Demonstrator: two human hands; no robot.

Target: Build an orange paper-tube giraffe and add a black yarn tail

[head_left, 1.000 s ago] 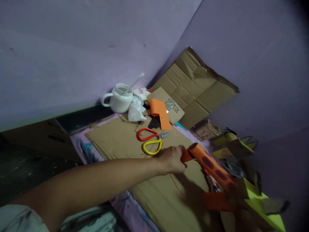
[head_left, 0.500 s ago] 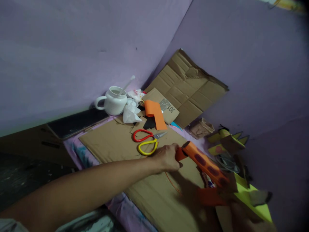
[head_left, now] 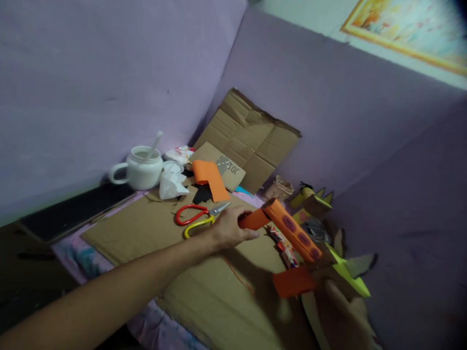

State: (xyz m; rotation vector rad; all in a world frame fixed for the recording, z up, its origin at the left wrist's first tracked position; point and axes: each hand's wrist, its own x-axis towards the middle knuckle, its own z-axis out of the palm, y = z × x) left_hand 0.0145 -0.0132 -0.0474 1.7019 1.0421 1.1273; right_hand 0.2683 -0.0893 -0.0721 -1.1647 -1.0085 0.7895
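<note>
My left hand [head_left: 233, 228] is closed on the end of an orange leg-like piece of a cardboard craft [head_left: 294, 231]. The craft has a long orange body with dark purple-brown spots and yellow, pointed pieces at its right end. A second orange piece [head_left: 294, 282] sticks out from it, lower down. My right hand [head_left: 348, 311], blurred and in shadow, grips the craft's right end from below; some of its fingers are hidden. Beside my left wrist lie scissors [head_left: 193, 216] with one red and one yellow handle, the yellow one partly covered by the hand.
A cardboard sheet [head_left: 124, 238] covers the tabletop. Behind it are a white mug [head_left: 145, 170], crumpled white paper [head_left: 171, 182], a curled orange strip [head_left: 215, 184] and a cardboard box [head_left: 233, 175]. A large cardboard piece [head_left: 248, 141] leans on the wall. A patterned wrapper [head_left: 284, 245] lies beneath the craft.
The view has swung right and up, showing more of the framed picture. The craft is slightly higher, and more of its left leg piece shows beside my left hand. Both hands keep their hold.
</note>
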